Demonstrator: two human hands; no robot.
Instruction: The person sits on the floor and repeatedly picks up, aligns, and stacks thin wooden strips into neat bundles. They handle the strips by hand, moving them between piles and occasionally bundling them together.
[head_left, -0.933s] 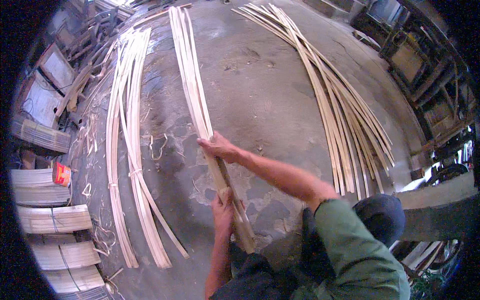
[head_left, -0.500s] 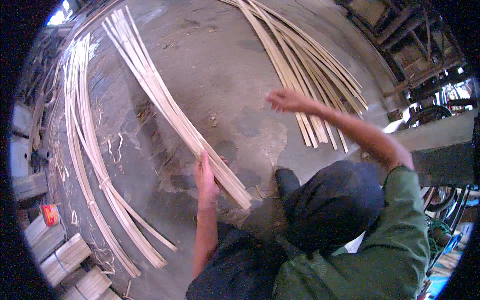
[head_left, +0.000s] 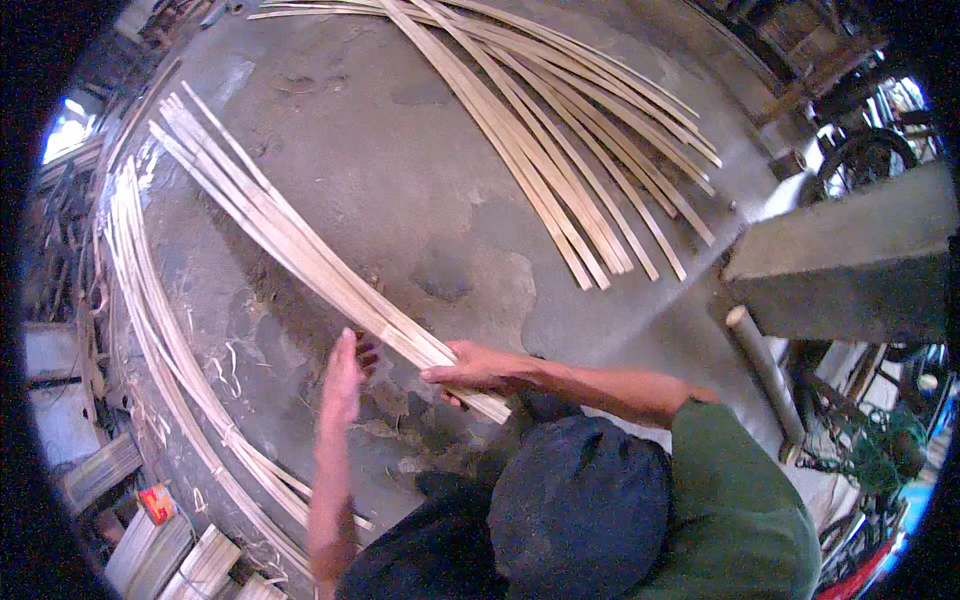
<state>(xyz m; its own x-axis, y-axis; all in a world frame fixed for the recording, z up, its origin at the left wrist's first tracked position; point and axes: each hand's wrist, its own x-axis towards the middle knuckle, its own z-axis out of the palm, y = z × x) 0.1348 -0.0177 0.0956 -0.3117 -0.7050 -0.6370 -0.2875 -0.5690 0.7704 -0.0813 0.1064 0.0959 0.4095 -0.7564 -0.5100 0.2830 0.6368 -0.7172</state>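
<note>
A bundle of long pale bamboo strips [head_left: 290,245] lies across the concrete floor, running from the far left toward me. My right hand [head_left: 482,368] closes over its near end, thumb on top and fingers curled under the strips. My left hand [head_left: 345,382] is flat with fingers stretched out, just left of the same bundle, by its edge. My green sleeve [head_left: 740,490] and dark-clothed knee [head_left: 580,510] fill the lower right.
A fan of loose strips [head_left: 570,150] lies at the far right. Another long curved bundle [head_left: 150,340] runs along the left. Stacks of short cut strips [head_left: 190,560] and a red can [head_left: 155,503] sit lower left. A concrete block [head_left: 850,260] and a pale tube [head_left: 765,370] stand right.
My right hand has come back from the far right pile and now grips the near end of the middle bundle. My left hand stays beside that bundle.
</note>
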